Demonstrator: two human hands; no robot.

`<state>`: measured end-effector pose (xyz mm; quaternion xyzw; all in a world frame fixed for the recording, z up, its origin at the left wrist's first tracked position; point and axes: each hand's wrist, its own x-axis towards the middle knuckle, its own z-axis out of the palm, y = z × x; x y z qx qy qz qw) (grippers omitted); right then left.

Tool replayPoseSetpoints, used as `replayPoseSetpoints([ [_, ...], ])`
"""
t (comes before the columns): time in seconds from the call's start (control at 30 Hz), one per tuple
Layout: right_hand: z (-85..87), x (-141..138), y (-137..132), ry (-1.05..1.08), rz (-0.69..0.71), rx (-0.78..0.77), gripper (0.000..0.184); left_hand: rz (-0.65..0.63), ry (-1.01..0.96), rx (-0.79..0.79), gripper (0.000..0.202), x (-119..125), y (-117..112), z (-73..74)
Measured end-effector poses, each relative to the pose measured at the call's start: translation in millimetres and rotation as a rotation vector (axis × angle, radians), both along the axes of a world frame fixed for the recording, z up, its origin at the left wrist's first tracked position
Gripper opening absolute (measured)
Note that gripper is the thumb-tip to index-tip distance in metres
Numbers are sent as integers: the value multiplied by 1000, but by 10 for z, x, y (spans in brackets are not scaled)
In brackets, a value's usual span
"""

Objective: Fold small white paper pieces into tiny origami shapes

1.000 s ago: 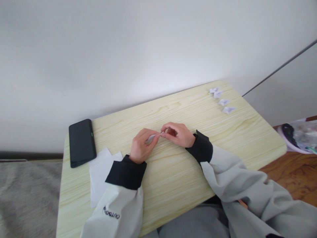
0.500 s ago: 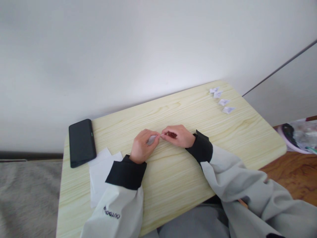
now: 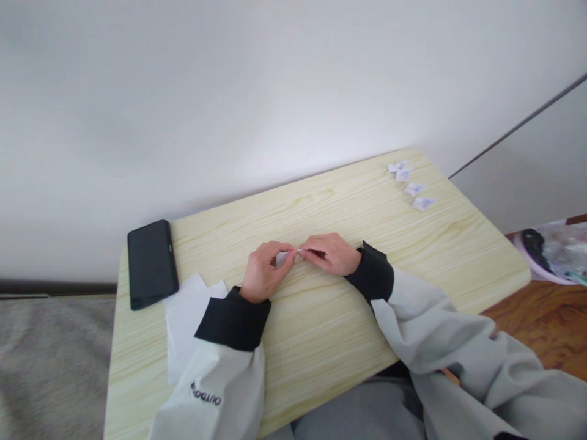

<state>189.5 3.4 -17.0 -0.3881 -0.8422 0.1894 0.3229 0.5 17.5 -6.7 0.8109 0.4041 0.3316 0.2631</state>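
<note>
Between my two hands is a small folded piece of white paper [image 3: 281, 258], mostly covered by fingers. My left hand [image 3: 266, 269] pinches it between thumb and fingers, with a white part showing inside the grip. My right hand [image 3: 334, 252] closes its fingertips on the paper's right end, close to the left fingertips. Both hands are over the middle of the wood-patterned table [image 3: 321, 342]. The exact shape of the fold is too small and hidden to make out.
Several small folded white paper pieces [image 3: 415, 189] stand in a row at the table's far right. A black phone-like device [image 3: 152, 263] lies at the left, partly over loose white paper sheets [image 3: 183, 324] beside my left sleeve. Behind the table rises a white wall [image 3: 275, 91].
My right fingers have shifted slightly and now press closer together on the paper's end. The paper has tilted a little in my left hand. Everything else has stayed put.
</note>
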Motion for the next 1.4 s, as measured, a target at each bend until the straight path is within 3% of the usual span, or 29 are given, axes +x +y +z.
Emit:
replayPoseSetpoints([
  [0.23, 65, 19, -2, 45, -11, -115, 21, 38, -53, -161, 16, 27, -15, 27],
  [0.5, 62, 30, 10, 4, 41, -89, 25, 39, -74, -274, 20, 28, -20, 40],
  [0.63, 66, 42, 7, 52, 42, -152, 26, 43, -91, -329, 24, 18, -21, 38],
  [0.97, 87, 50, 9, 181, -17, -192, 21, 13, -102, -395, 26, 20, -9, 46],
  [1.17, 88, 62, 2, 180, -40, -218, 23, -1, -23, -356, 23, 8, 10, 56],
  [1.4, 73, 54, 6, 167, -70, -98, 20, 47, -17, -380, 27, 8, -15, 87],
])
